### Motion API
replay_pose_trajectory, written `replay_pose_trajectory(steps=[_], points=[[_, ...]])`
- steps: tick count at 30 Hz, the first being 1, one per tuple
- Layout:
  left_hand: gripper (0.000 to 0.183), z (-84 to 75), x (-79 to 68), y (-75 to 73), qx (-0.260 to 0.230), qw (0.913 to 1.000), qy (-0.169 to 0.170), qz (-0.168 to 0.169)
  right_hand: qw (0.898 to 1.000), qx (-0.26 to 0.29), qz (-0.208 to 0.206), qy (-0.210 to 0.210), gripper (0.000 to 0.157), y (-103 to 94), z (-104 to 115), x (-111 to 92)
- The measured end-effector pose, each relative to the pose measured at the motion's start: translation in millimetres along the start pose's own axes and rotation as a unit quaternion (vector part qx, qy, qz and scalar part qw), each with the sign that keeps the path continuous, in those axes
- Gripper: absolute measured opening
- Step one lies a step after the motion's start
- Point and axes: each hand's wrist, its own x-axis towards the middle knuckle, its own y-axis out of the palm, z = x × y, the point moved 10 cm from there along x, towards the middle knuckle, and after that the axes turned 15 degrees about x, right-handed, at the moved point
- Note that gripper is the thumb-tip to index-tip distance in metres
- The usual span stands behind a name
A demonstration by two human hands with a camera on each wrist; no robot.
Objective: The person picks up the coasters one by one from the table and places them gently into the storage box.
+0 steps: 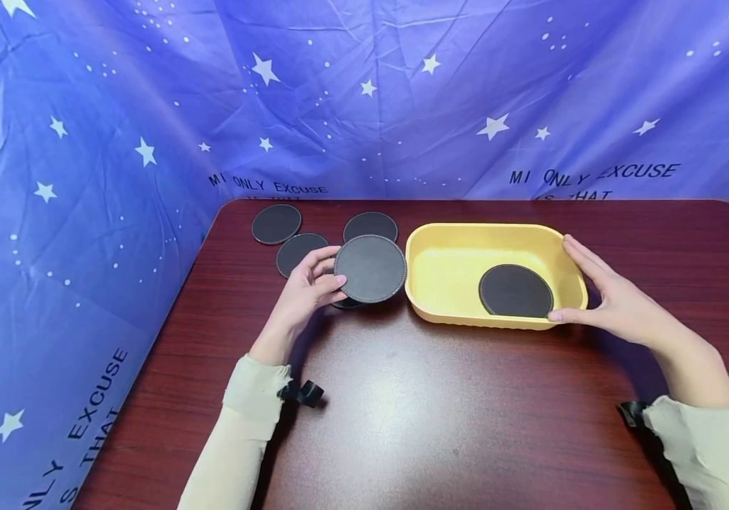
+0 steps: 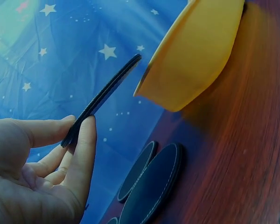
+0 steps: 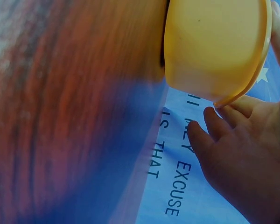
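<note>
My left hand [image 1: 300,294] pinches a round black coaster [image 1: 372,268] with stitched edging between thumb and fingers, raised above the table just left of a yellow plastic bin [image 1: 447,273]. Edge-on in the left wrist view, the held coaster [image 2: 107,93] slants up toward the bin's rim. Inside the bin, another black coaster [image 1: 516,290] lies at the front right. My right hand [image 1: 625,301] grips the bin's right end, thumb on the front rim and fingers at the far corner. In the right wrist view, fingertips [image 3: 212,119] show by the bin's rim.
Several more black coasters lie at the back left of the dark red wooden table, including one at the far left [image 1: 276,224] and one behind the held coaster [image 1: 370,224]. A blue star-patterned cloth [image 1: 364,99] hangs behind and left of the table.
</note>
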Motion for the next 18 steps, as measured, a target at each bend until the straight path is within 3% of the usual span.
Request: replay_pose_trajectory(steps=[18], points=[[0.056,-7.8,12.4,32.2,-0.008,0.9995,-0.003,0.030,1.000,0.002,0.002,-0.005,0.111,0.9,1.4,0.4]])
